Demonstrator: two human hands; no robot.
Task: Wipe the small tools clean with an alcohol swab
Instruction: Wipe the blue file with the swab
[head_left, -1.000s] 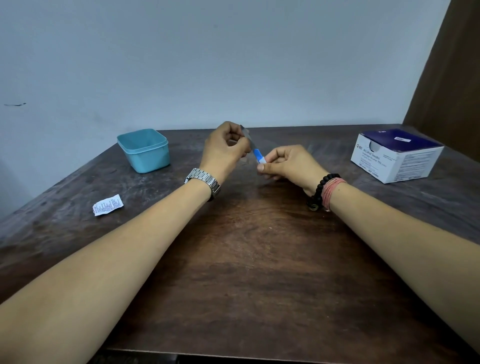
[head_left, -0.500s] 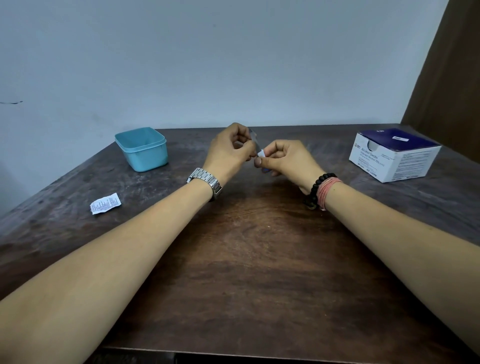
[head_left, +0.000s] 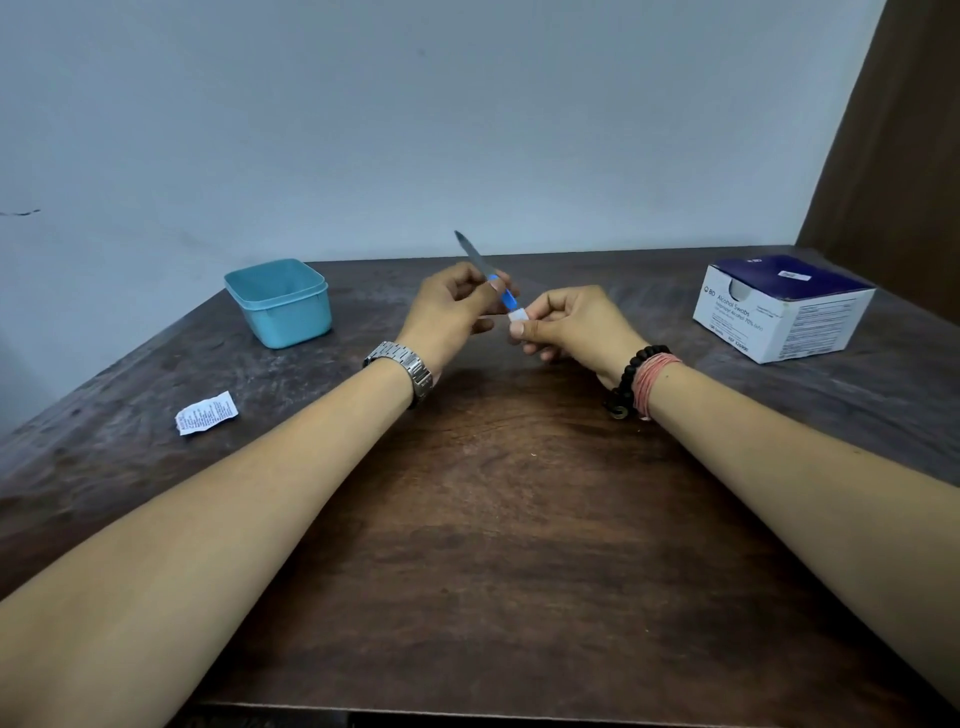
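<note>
Lighting's soft and kinda dim with a cool bluish cast on the wall (head_left: 415, 130), no harsh glare anywhere, just a dull sheen on the table (head_left: 493, 519) nearer the camera than the fingers. Shadows are faint, mostly a soft dark patch under the wrists right below the fingers. Wide-angle lens bows the table edges and stretches the forearms toward the bottom corners, and the metal tool (head_left: 475, 255) sticking up past the fingers looks a bit soft.

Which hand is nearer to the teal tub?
Left. The left hand is just right of the teal tub; the right hand is farther right, beyond the nail file.
</note>
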